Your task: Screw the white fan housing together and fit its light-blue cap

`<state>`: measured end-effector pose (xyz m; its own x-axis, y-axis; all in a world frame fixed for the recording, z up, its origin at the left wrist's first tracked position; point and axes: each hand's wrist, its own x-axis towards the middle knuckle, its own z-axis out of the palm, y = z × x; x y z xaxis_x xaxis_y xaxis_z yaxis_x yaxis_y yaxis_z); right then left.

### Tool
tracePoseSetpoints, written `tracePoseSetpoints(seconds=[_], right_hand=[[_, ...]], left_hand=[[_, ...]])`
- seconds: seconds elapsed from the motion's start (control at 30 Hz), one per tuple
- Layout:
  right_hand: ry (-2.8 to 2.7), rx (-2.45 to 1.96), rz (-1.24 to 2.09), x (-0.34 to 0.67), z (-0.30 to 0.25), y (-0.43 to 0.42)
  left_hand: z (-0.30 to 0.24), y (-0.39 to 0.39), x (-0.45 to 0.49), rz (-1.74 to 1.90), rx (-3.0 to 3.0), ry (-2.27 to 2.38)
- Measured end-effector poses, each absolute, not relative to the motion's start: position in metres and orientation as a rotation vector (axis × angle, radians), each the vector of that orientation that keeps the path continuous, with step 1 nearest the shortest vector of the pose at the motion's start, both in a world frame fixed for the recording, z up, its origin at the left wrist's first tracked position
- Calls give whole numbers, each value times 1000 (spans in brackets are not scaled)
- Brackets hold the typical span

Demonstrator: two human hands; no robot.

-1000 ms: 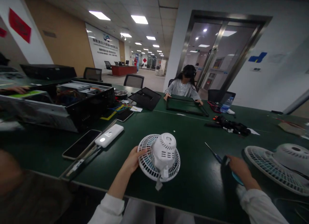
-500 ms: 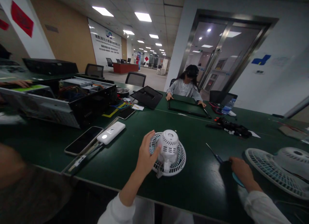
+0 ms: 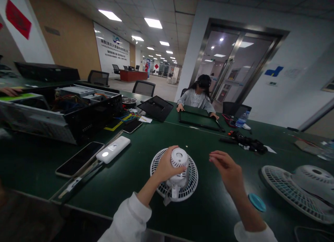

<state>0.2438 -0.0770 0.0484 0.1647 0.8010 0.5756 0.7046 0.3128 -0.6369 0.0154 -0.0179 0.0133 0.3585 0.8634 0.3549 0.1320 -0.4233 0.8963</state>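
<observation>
An office is indicated by a wall-mounted company sign [image 3: 114, 48], a red reception desk [image 3: 133, 76], mesh-backed chairs [image 3: 143, 88], ceiling light panels [image 3: 153, 23], a metal-framed glass door [image 3: 250, 62] and a long worktop [image 3: 208, 200] on which an opened computer case [image 3: 91, 125] is set

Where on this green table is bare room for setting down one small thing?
The tabletop is bare between the white device and the fan under the left hand; also between the right hand and the second fan, beyond the blue disc. The left side is crowded: open computer case, wires, phones.
</observation>
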Motion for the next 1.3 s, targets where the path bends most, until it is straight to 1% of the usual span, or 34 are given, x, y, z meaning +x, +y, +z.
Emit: tracePoseSetpoints(seconds=[0.1,0.2,0.3,0.53,0.77,0.87,1.0,1.17,1.23,1.3], right_hand=[[-1590,-1168,368,193,58,-69],[-1739,-1075,395,166,59,-60],[-1954,-1045,377,162,62,-54],[-2333,-1181,507,167,90,-47],[-2588,-1314,456,157,113,-41],[-2569,-1353,365,153,110,-43],[-2459,-1339,42,150,90,-57],[-2371,-1185,-286,152,66,-83],[-2320,-1149,-344,163,57,-88],[-2237,-1210,-355,190,42,-85]], left_hand=[[11,-19,13,1180,1795,824],[10,-18,13,1179,1780,786],[10,-18,13,1182,1774,770],[11,-19,12,1182,1782,720],[6,-18,11,1186,1798,726],[7,-19,11,1193,1796,746],[10,-20,11,1198,1780,754],[12,-21,12,1213,1783,748],[13,-21,12,1207,1768,737],[12,-20,11,1199,1750,724]])
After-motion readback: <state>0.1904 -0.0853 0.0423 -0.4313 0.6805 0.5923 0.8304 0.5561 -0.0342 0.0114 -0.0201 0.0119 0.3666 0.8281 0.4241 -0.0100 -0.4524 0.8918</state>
